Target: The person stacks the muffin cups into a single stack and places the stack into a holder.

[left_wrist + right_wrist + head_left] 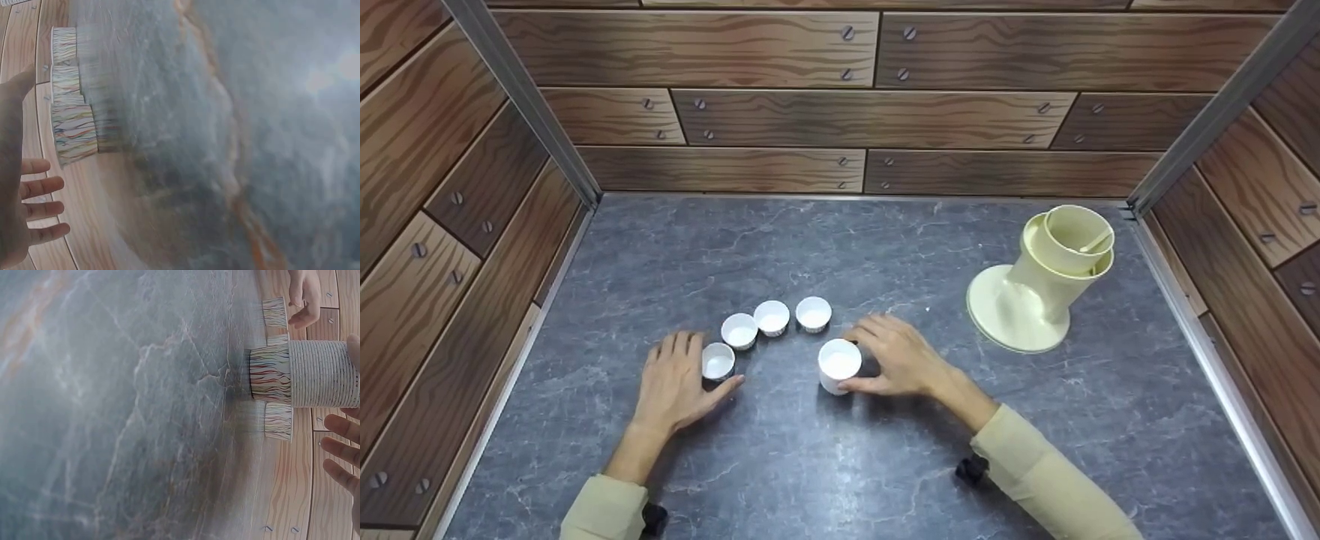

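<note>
Several white paper baking cups with coloured wavy lines on their sides stand apart on the table, among them one at the left (718,362), two side by side (739,331) (772,319) and one farther right (814,314). My left hand (673,382) is around the leftmost cup, fingers extended on its far left side and thumb in front; the left wrist view shows the fingers (48,210) spread. A tall upright stack of the same cups (323,374) is pinched between the thumb and index finger of my right hand (896,356), its other fingers extended.
At the right rear stands a pale yellow-green holder (1039,289) with a round base and nested cup-like parts; a small stick lies inside the top one. Wood-patterned panels (780,116) with metal edging enclose the grey marbled table (780,472).
</note>
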